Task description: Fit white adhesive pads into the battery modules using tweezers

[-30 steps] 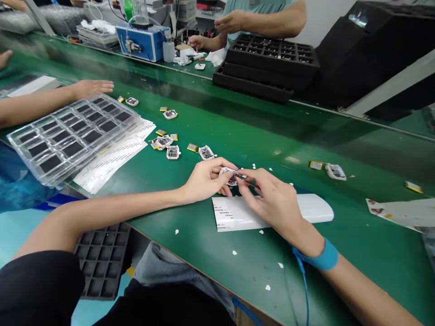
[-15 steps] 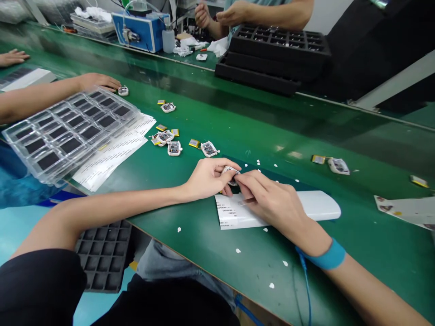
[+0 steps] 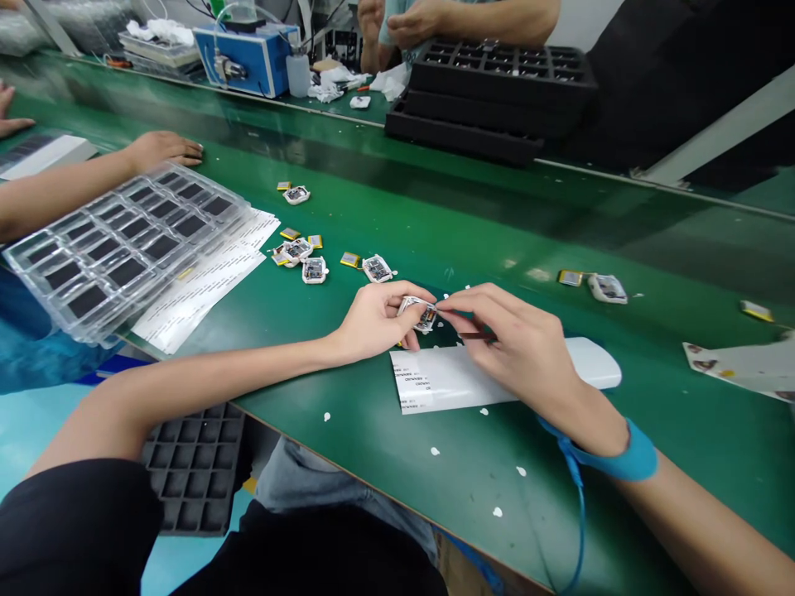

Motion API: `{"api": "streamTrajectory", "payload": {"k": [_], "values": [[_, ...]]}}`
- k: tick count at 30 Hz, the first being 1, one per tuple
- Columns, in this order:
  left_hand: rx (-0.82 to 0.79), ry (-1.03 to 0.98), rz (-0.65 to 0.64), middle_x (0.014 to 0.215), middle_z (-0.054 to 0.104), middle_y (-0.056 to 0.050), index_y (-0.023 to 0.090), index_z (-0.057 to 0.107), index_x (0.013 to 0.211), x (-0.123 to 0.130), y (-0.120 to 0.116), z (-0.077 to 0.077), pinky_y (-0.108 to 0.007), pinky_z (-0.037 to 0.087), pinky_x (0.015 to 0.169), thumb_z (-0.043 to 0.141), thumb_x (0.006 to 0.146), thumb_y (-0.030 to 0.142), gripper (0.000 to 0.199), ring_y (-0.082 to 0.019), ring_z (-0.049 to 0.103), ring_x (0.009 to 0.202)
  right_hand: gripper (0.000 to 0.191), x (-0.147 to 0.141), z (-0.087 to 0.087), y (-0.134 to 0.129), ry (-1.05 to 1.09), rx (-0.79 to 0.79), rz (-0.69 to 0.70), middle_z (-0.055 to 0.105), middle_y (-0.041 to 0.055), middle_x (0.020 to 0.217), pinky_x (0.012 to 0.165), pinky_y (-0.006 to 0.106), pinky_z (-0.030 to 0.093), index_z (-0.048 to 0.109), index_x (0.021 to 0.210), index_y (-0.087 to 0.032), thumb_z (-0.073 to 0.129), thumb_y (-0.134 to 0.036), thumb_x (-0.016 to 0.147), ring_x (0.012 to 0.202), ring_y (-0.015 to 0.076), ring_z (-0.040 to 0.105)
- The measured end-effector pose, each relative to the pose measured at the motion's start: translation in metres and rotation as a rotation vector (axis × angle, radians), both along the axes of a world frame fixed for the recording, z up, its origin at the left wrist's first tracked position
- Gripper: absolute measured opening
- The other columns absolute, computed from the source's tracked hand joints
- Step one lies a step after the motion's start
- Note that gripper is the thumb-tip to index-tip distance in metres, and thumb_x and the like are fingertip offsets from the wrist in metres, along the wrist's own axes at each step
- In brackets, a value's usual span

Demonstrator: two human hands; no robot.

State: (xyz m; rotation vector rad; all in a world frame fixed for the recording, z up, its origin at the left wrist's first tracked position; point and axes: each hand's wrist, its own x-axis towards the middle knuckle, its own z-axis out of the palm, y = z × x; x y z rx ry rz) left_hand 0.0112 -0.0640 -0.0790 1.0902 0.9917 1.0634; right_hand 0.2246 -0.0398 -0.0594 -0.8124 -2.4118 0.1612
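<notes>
- white-cased circuit unit (image 3: 427, 320): held above the green bench (image 3: 373, 430), near the white sheet (image 3: 447, 382); pinched nearly closed by the left hand (image 3: 369, 327).
- right hand (image 3: 531, 352): fingertips drawn together at the unit's edge; slim dark tool (image 3: 478, 336) gripped; whether anything finer is pinched cannot be told.
- handling, as judged: light, stiff-shelled, exposed board fragile; best grasped by the rim.
- clear tray (image 3: 180, 263): dark rectangular pieces (image 3: 127, 271) held in compartments.
- black trays (image 3: 490, 99): stacked; small parts seen in the uppermost.

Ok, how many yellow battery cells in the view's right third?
2: one cell beside the white square circuit unit, another farther right, beyond the spotted white strip. The right hand may hide more.
</notes>
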Motion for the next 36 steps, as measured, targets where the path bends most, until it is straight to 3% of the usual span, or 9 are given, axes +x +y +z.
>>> {"api": "streamTrajectory", "payload": {"k": [5, 12, 20, 31, 36], "values": [[-0.001, -0.032, -0.081, 0.051, 0.065, 0.002, 0.011, 0.075, 0.097, -0.004, -0.002, 0.004, -0.017, 0.053, 0.045, 0.068, 0.093, 0.017, 0.01, -0.012, 0.068, 0.043, 0.021, -0.002, -0.003, -0.005, 0.041, 0.107, -0.058, 0.083, 0.0056, 0.105, 0.069, 0.034, 0.06, 0.078, 0.115, -0.03, 0.06, -0.022, 0.11, 0.086, 0.0226, 0.079], [-0.047, -0.079, -0.088, 0.066, 0.075, -0.003, 0.009, 0.077, 0.102, -0.008, -0.002, 0.008, -0.02, 0.057, 0.046, 0.073, 0.09, 0.022, 0.018, -0.012, 0.069, 0.044, 0.016, -0.004, -0.007, -0.003, 0.086, 0.315, -0.048, 0.084, 0.0001, 0.091, 0.059, 0.03, 0.06, 0.078, 0.113, -0.028, 0.068, -0.017, 0.107, 0.071, 0.0196, 0.08], [-0.066, -0.115, -0.083, 0.063, 0.074, -0.001, 0.01, 0.074, 0.095, -0.006, -0.002, 0.011, -0.019, 0.054, 0.043, 0.069, 0.091, 0.014, 0.007, -0.012, 0.067, 0.04, 0.012, -0.002, -0.007, -0.003, 0.09, 0.254, -0.05, 0.084, 0.0005, 0.088, 0.052, 0.028, 0.058, 0.08, 0.113, -0.027, 0.072, -0.021, 0.107, 0.058, 0.0168, 0.075], [-0.085, -0.08, -0.168, 0.052, 0.066, 0.004, 0.011, 0.069, 0.092, -0.005, 0.005, 0.009, -0.016, 0.052, 0.042, 0.074, 0.095, 0.014, 0.006, -0.011, 0.066, 0.039, 0.042, 0.002, -0.017, -0.003, 0.007, 0.409, 0.038, 0.086, 0.0034, 0.108, 0.071, 0.027, 0.065, 0.074, 0.132, -0.022, 0.06, 0.001, 0.099, 0.087, 0.0206, 0.084], [-0.093, -0.072, -0.156, 0.057, 0.067, 0.004, 0.011, 0.07, 0.092, -0.005, 0.004, 0.009, -0.016, 0.052, 0.043, 0.072, 0.097, 0.012, 0.005, -0.01, 0.066, 0.04, 0.031, 0.0, -0.014, -0.001, 0.041, 0.346, 0.011, 0.086, 0.0002, 0.097, 0.064, 0.027, 0.063, 0.077, 0.126, -0.026, 0.066, -0.008, 0.103, 0.073, 0.0192, 0.081]]}}
